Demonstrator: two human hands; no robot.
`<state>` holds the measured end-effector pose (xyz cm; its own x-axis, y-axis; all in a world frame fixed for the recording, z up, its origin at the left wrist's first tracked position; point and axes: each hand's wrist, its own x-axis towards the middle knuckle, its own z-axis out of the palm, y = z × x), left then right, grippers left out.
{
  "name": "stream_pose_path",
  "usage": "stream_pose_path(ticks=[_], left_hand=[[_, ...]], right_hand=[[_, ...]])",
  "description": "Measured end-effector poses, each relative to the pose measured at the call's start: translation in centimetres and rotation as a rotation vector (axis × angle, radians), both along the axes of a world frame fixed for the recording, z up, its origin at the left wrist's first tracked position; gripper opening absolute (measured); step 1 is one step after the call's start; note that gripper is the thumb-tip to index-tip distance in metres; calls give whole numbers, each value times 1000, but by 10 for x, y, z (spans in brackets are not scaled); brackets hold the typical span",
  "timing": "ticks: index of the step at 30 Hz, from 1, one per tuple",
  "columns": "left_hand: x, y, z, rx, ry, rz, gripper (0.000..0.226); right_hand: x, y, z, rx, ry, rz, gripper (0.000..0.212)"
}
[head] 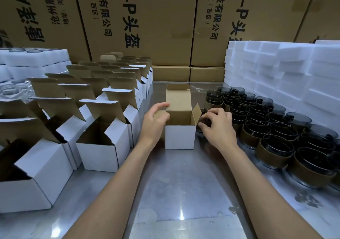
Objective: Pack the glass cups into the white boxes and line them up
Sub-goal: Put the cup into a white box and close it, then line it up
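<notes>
At twelve o'clock on the metal table, an open white box is steadied by the left hand, gripping its side flap. One glass cup is pinched by the right hand at three o'clock, not yet inserted. Rows of boxes stand lined at nine o'clock, lids open; many cups remain unpacked.

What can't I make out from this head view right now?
- Cup under the right hand: mostly covered by its fingers and the open box flap.
- Left hand fingertips: hidden behind the box's side flap.
- Contents of the boxes in rows on the left: dark inside, raised lids block them.
- Foam trays far left: cut by the edge, blurred.
</notes>
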<state>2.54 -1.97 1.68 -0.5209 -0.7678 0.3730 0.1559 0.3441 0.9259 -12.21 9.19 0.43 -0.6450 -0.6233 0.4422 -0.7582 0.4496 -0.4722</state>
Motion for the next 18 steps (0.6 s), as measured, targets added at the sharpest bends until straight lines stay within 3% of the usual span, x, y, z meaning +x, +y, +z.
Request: stream_pose_path(ticks=[2,4,7,9,14,18], left_hand=[[0,0,0,-2,1,2,41],[0,0,0,-1,0,2,41],[-1,0,-1,7,8,-7,41],[-2,0,-2,-6,0,-13,40],[-2,2,-1,-9,32,-20,30],[-1,2,0,-17,26,-40,33]], right_hand=[[2,2,5,-114,6,-25,19],[8,5,16,-359,49,-64,19],[24,11,38,-726,243,-85,16],[35,12,48,-813,374,-37,15],[50,4,42,-542,476,237,15],[44,4,36,-298,391,318,16]])
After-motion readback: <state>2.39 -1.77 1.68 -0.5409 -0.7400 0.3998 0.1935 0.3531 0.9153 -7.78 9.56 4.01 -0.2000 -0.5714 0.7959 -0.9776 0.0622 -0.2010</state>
